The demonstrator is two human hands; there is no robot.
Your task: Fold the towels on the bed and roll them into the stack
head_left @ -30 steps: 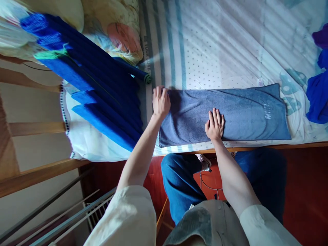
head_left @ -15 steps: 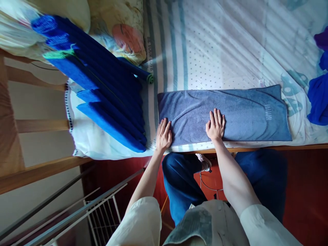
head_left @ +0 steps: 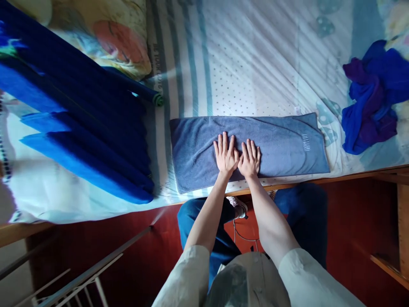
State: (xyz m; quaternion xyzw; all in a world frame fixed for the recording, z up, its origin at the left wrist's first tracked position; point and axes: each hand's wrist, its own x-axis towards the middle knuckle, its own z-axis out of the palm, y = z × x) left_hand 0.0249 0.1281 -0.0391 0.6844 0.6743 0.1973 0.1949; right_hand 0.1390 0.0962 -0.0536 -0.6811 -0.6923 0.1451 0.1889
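Observation:
A grey-blue towel (head_left: pixel 277 149) lies lengthwise along the near edge of the bed, with a few wrinkles and a small white stitched mark toward its right end. My left hand (head_left: pixel 226 154) rests flat on the middle of the towel, fingers spread. Right beside it, my right hand (head_left: pixel 249 157) also presses flat on the cloth, the thumbs close together or touching. Neither hand grips anything.
Several rolled or folded blue cloths (head_left: pixel 89 123) lie on the left of the bed beside a patterned pillow (head_left: pixel 121 47). A crumpled blue and purple cloth (head_left: pixel 370 98) sits at the right. A metal rack (head_left: pixel 92 277) stands at lower left, below the bed edge.
My left hand has moved right from the towel's left edge to its middle, beside my right hand. The view has shifted right, showing more of the crumpled cloth.

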